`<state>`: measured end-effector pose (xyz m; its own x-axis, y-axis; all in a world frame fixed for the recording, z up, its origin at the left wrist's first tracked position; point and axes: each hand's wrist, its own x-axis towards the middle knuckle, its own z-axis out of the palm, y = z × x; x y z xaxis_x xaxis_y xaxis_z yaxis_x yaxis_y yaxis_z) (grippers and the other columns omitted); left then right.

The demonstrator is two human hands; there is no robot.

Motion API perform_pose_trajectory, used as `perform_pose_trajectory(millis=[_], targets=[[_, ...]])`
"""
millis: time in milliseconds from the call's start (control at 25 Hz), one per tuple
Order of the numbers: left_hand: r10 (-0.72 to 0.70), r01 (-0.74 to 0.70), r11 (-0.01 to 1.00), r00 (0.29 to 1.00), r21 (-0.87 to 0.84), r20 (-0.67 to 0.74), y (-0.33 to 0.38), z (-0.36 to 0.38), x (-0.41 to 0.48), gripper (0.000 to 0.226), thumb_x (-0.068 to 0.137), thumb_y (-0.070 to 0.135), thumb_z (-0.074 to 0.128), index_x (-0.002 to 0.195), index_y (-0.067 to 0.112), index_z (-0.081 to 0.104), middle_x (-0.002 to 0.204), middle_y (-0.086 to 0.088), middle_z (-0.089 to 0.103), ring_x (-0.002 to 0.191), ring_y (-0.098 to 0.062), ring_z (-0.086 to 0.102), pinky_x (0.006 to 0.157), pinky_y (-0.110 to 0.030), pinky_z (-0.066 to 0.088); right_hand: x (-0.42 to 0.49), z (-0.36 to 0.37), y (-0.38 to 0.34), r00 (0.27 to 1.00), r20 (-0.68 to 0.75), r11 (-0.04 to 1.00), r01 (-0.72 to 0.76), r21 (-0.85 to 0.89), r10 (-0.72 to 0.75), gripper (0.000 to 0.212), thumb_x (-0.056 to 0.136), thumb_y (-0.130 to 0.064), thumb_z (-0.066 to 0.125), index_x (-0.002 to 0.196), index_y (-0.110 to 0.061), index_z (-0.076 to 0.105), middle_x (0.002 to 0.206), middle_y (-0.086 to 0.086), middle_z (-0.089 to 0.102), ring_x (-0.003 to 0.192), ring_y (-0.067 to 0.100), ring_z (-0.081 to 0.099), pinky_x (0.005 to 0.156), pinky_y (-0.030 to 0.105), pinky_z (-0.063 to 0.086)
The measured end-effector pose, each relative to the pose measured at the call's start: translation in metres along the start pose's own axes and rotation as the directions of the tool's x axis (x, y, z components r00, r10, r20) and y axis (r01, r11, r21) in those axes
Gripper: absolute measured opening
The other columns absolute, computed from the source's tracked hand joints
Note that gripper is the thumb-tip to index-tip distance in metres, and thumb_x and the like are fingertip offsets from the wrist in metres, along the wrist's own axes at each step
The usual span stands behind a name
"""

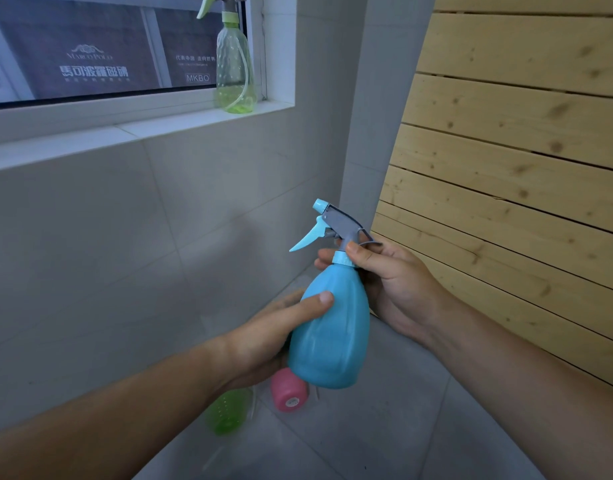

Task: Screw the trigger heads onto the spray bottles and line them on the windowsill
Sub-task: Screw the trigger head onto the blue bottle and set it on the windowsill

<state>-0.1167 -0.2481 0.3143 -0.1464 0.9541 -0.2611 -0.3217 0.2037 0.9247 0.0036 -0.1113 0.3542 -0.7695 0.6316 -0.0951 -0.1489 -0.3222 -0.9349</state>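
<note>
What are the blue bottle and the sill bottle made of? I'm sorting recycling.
Blue bottle: opaque plastic by its look, smooth with a soft sheen. Green bottle on the windowsill: translucent plastic, apparently; the dip tube shows through its dimpled wall.

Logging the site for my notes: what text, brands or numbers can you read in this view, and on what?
"MARCO POLO": sign outside the window, faint.
"馬可波羅磁磚": same sign, large characters below it.
"MKBO": second panel of the sign.
"代表中国 走向世界": above MKBO, small, partly blocked.
Smaller lines beneath: too blurred.
Pink bottle base sticker: unreadable.
Blue bottle, green bottle on the sill: no text.
</note>
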Motion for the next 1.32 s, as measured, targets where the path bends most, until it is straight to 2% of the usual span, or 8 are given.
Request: perform_pose_trajectory(millis=[120,320,520,680,800,960,1200,1320], targets=[[0.039,-0.033,0.996,0.997,0.078,-0.072,0.001,0.005,0.001,0.049,0.081,0.043,0.065,0.119,0.013,0.069,0.104,-0.008,0.08,0.089,-0.021,0.077,0.071,-0.03,0.062,0.0,0.001,0.0,0.999,0.008,0.999,0.032,-0.017,-0.032,0.03,0.093,-0.012,0.059,0.12,0.0,0.061,0.111,0.026,0.072,0.099,0.033,0.069,0.092,0.045,0.055],[0.106,-0.079,0.985,0.979,0.157,-0.174,0.003,0.008,0.0,0.051,0.076,0.045,0.072,0.118,0.015,0.07,0.115,-0.017,0.077,0.102,-0.033,0.076,0.085,-0.04,0.061,0.002,0.005,0.002,0.997,-0.031,0.997,0.071,-0.023,-0.071,0.022,0.092,-0.013,0.061,0.111,-0.003,0.066,0.104,0.022,0.073,0.086,0.026,0.068,0.082,0.04,0.057],[0.131,-0.069,0.961,0.966,0.266,-0.224,0.006,0.01,0.001,0.048,0.074,0.05,0.072,0.114,0.025,0.07,0.107,-0.006,0.081,0.096,-0.027,0.079,0.087,-0.043,0.063,0.002,0.004,0.006,0.996,-0.067,0.998,0.065,0.013,-0.064,0.026,0.092,-0.013,0.061,0.114,0.001,0.064,0.103,0.022,0.073,0.094,0.029,0.069,0.084,0.042,0.058],[0.044,-0.021,0.978,0.993,0.209,-0.109,0.011,0.006,-0.002,0.04,0.08,0.048,0.069,0.113,0.026,0.072,0.114,-0.01,0.079,0.104,-0.028,0.077,0.089,-0.041,0.061,0.002,0.0,-0.004,0.999,-0.02,0.997,0.045,-0.062,-0.047,0.016,0.094,-0.025,0.06,0.091,-0.012,0.069,0.098,0.021,0.072,0.093,0.031,0.068,0.089,0.047,0.054],[0.052,-0.024,0.969,0.993,0.244,-0.109,0.009,0.004,-0.001,0.047,0.075,0.052,0.074,0.114,0.026,0.071,0.113,-0.01,0.079,0.102,-0.028,0.077,0.092,-0.045,0.061,0.002,0.0,-0.008,0.996,-0.036,0.984,0.071,-0.164,-0.078,0.022,0.096,-0.027,0.057,0.103,-0.012,0.072,0.099,0.016,0.075,0.096,0.027,0.073,0.079,0.038,0.056],[0.096,-0.028,0.948,0.975,0.318,-0.201,0.007,0.003,0.003,0.062,0.062,0.06,0.077,0.115,0.029,0.07,0.109,-0.004,0.08,0.098,-0.026,0.078,0.093,-0.052,0.061,0.005,0.004,-0.001,0.982,-0.131,0.974,0.105,-0.201,-0.133,0.021,0.096,-0.023,0.057,0.104,-0.011,0.073,0.1,0.013,0.078,0.098,0.025,0.075,0.084,0.04,0.057],[0.21,-0.045,0.887,0.925,0.46,-0.315,0.006,0.013,0.005,0.034,0.079,0.047,0.08,0.107,0.033,0.066,0.099,0.007,0.077,0.085,-0.011,0.076,0.07,-0.027,0.063,0.007,0.007,0.005,0.955,-0.245,0.963,0.107,-0.246,-0.169,0.02,0.093,-0.027,0.061,0.098,-0.013,0.074,0.096,0.008,0.079,0.095,0.027,0.075,0.084,0.04,0.06],[0.184,-0.038,0.897,0.937,0.44,-0.295,0.007,0.011,0.003,0.043,0.079,0.051,0.078,0.115,0.032,0.063,0.105,0.005,0.076,0.092,-0.014,0.076,0.078,-0.033,0.065,0.008,0.004,0.007,0.97,-0.185,0.971,0.117,-0.208,-0.157,0.023,0.092,-0.032,0.063,0.102,-0.013,0.072,0.101,0.005,0.079,0.097,0.025,0.074,0.086,0.039,0.058]])
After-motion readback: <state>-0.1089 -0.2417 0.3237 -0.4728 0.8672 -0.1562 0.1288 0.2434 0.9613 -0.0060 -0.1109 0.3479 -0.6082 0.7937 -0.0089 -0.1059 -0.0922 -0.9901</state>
